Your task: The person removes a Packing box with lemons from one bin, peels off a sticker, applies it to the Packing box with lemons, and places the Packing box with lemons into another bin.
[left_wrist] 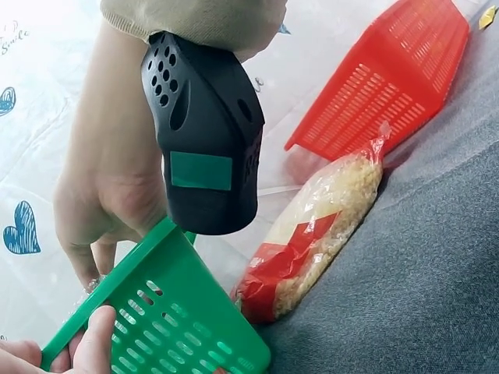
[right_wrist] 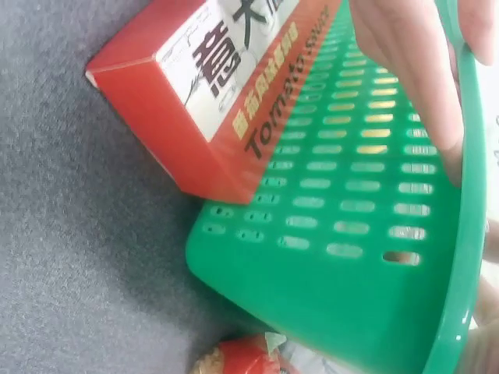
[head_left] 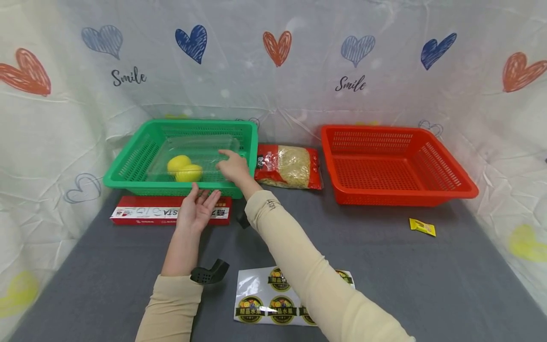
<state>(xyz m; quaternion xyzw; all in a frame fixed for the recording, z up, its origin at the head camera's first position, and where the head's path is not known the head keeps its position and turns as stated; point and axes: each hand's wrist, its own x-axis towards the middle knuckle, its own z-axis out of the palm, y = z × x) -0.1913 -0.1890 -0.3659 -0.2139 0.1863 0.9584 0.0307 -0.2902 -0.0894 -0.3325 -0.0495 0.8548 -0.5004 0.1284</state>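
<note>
Green basket (head_left: 128,164) sits on the grey table (head_left: 384,266) with a clear box (head_left: 194,152) of yellow fruit (head_left: 184,168) inside. Right hand (head_left: 232,167) pinches the clear box's edge. Left hand (head_left: 197,209) is flat and open, touching the basket's front, over a red box (head_left: 141,213) that says "Tomato sauce".

My right hand (head_left: 232,167) reaches over the near rim of the green basket (head_left: 128,164), where a clear plastic container (head_left: 194,152) holding two lemons (head_left: 184,168) fills the floor just left of my fingers, and the noodle packet (head_left: 288,166) blocks the cloth just to its right. My left hand (head_left: 197,209) rests open above the red box (head_left: 141,212), which lies along the basket's front wall. Behind both hands the grey cloth lies open as far back as the sticker sheet (head_left: 262,299), and well off to the right the red basket (head_left: 393,164) stands empty.
</note>
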